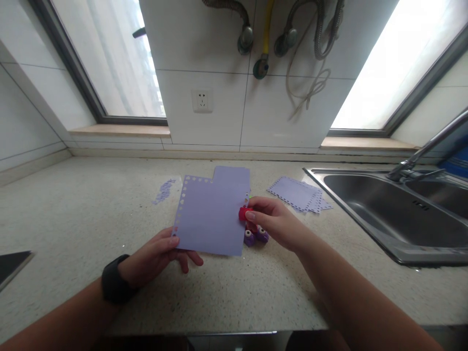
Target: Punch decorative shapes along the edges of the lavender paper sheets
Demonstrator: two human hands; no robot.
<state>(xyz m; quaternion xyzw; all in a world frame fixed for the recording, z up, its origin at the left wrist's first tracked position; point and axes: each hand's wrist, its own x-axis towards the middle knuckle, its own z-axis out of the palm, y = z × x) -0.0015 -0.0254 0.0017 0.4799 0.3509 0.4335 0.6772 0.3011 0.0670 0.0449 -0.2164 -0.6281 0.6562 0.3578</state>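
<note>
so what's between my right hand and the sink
In the head view, a fanned pile of purple sheets with punched edges lies on the counter there.

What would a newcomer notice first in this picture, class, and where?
Probably the lavender sheet in the middle, its left edge lined with punched holes, held by the left hand. Next, the bright red tool at the sheet's right edge, in the right hand. The steel sink also stands out at far right.
</note>
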